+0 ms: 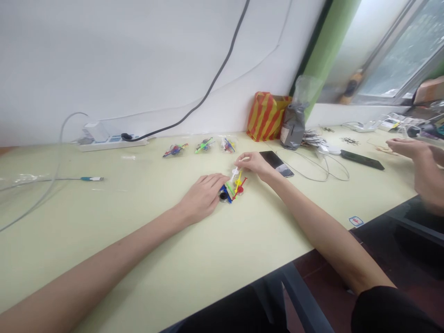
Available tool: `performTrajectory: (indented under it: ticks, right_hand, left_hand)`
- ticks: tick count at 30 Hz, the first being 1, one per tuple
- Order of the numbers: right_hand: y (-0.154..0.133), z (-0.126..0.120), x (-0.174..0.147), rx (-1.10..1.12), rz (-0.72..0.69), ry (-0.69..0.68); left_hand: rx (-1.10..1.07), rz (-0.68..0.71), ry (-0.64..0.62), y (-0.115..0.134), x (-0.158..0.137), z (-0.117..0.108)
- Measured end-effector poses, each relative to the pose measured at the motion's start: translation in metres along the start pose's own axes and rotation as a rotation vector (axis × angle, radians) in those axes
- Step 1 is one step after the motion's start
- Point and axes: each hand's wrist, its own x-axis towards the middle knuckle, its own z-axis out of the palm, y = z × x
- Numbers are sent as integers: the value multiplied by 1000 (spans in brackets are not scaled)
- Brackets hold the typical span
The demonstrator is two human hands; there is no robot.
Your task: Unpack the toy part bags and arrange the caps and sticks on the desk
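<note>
**Our left hand and right hand at a bright cluster**

We take the cluster as the centre of the dial, with 12 towards the wall. It lies on the pale desk between our hands. Nearest us in it is a black disc, then a blue piece, a red piece, a green piece, a yellow piece and, farthest, a white piece.

Our left hand comes in from 8 o'clock, palm down, fingers side by side, and hides part of the blue piece; we cannot tell whether the fingertips grip it. Our right hand is at 1 o'clock, thumb and forefinger bent close together by the white piece's far end; we cannot tell whether they pinch it.

At 2 o'clock a phone lies just beyond our right wrist. Towards 3 o'clock we have a loose cable, a dark slab and, well apart, another person's hand.

Farther out, three bagged sets stand in our way to the wall: one at 10, one at 11, one at 12. A striped bag sits at 1, with a grey bag beside it. Between 9 and 10 we find a power strip, from which a black cord climbs across the wall.
</note>
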Motion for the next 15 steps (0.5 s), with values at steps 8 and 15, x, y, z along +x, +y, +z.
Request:
performTrajectory:
  ticks: [8, 15]
  right_hand:
    - [8, 4, 1, -179, -76, 16]
    - [-4, 7, 0, -467, -387, 129]
  left_hand:
    - [23, -20, 21, 0, -1, 0]
    - [67, -86, 54, 3, 1, -1]
